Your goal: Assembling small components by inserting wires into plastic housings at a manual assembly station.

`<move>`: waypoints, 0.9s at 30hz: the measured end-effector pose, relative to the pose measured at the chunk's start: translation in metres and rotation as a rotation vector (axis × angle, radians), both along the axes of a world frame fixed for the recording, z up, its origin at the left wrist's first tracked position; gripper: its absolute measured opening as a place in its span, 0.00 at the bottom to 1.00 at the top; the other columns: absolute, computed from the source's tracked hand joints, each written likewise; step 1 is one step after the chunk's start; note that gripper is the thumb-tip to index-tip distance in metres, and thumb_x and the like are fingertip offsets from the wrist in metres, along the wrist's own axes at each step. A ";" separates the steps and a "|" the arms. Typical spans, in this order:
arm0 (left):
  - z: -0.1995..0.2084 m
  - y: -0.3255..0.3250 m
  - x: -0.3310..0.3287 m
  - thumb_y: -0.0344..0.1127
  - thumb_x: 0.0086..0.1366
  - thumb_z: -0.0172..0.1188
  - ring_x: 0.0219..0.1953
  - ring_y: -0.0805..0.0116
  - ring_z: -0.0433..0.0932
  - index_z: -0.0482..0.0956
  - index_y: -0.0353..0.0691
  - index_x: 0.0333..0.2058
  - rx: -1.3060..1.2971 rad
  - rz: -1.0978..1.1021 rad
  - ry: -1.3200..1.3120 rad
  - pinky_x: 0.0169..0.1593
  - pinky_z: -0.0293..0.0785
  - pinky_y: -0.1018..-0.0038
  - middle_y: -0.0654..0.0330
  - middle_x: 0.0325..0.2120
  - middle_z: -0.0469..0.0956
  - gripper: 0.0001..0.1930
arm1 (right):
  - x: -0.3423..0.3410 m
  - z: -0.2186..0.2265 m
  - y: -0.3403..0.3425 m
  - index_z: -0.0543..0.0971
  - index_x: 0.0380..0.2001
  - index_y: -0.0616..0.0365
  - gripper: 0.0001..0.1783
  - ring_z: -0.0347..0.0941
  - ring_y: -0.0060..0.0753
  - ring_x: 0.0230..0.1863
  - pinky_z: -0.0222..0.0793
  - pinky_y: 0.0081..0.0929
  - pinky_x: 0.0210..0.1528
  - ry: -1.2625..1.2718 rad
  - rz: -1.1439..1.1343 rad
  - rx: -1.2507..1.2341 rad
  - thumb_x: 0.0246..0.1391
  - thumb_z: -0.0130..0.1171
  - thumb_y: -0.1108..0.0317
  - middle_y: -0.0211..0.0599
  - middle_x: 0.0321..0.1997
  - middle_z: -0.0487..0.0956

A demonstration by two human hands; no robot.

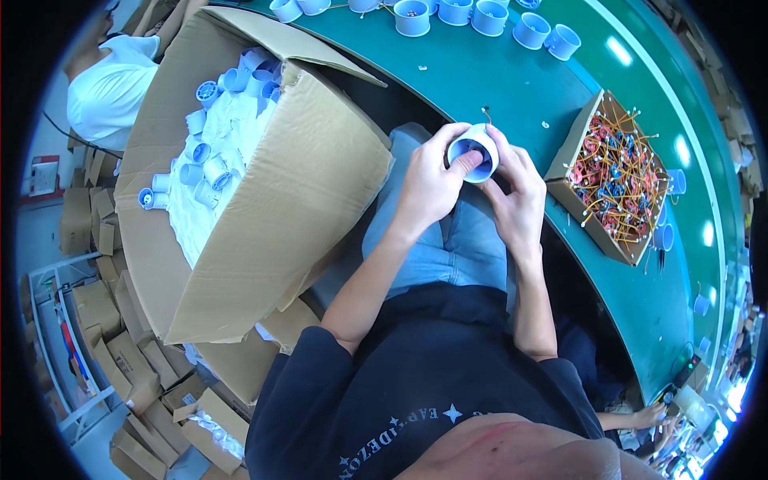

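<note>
Over my lap, by the edge of the green table, both hands are closed round a pale blue plastic cup-shaped housing (485,170). Its round opening faces me. My left hand (436,172) wraps the left side, with the thumb pushed inside the opening. My right hand (516,180) grips the right side. A short wire with a small tip sticks up beyond the far rim of the housing. What lies under my left thumb is hidden.
A large open carton (264,240) at my left holds loose blue housings (214,172) on white sheeting. On the green table (480,80), several housings (490,18) line the far side. A cardboard tray (564,194) at the right holds wired parts. Another person (116,88) is at far left.
</note>
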State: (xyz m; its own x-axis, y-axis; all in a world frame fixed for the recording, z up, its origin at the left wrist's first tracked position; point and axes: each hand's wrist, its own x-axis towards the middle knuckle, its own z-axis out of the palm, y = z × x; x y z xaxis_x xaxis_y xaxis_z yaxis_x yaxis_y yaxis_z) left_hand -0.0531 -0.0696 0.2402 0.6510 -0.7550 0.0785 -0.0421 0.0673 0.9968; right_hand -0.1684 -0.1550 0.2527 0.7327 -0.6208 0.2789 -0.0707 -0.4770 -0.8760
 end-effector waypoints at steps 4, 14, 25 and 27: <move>0.001 -0.001 -0.005 0.29 0.60 0.61 0.41 0.58 0.81 0.74 0.30 0.46 0.006 0.050 -0.048 0.44 0.74 0.69 0.49 0.39 0.81 0.16 | 0.001 -0.001 0.003 0.73 0.58 0.50 0.39 0.76 0.42 0.47 0.71 0.32 0.50 -0.029 -0.024 -0.004 0.39 0.66 0.84 0.43 0.47 0.76; 0.003 -0.008 -0.013 0.27 0.59 0.62 0.47 0.63 0.78 0.72 0.32 0.49 -0.041 0.068 0.007 0.50 0.71 0.70 0.51 0.43 0.79 0.19 | -0.005 0.008 -0.005 0.75 0.57 0.50 0.38 0.75 0.42 0.48 0.71 0.33 0.50 -0.019 -0.034 -0.144 0.37 0.67 0.84 0.43 0.48 0.76; 0.010 -0.012 0.012 0.29 0.58 0.64 0.58 0.57 0.70 0.69 0.31 0.53 -0.486 -0.375 0.295 0.62 0.64 0.68 0.48 0.50 0.73 0.25 | -0.019 0.016 -0.014 0.77 0.54 0.52 0.36 0.72 0.42 0.54 0.68 0.32 0.56 -0.096 0.008 -0.141 0.36 0.68 0.82 0.44 0.53 0.74; 0.004 -0.012 0.011 0.29 0.58 0.64 0.57 0.58 0.71 0.70 0.31 0.52 -0.503 -0.361 0.267 0.61 0.65 0.68 0.48 0.49 0.73 0.23 | -0.021 0.012 -0.010 0.75 0.56 0.52 0.37 0.73 0.40 0.51 0.69 0.31 0.54 -0.083 0.033 -0.112 0.37 0.68 0.81 0.44 0.52 0.74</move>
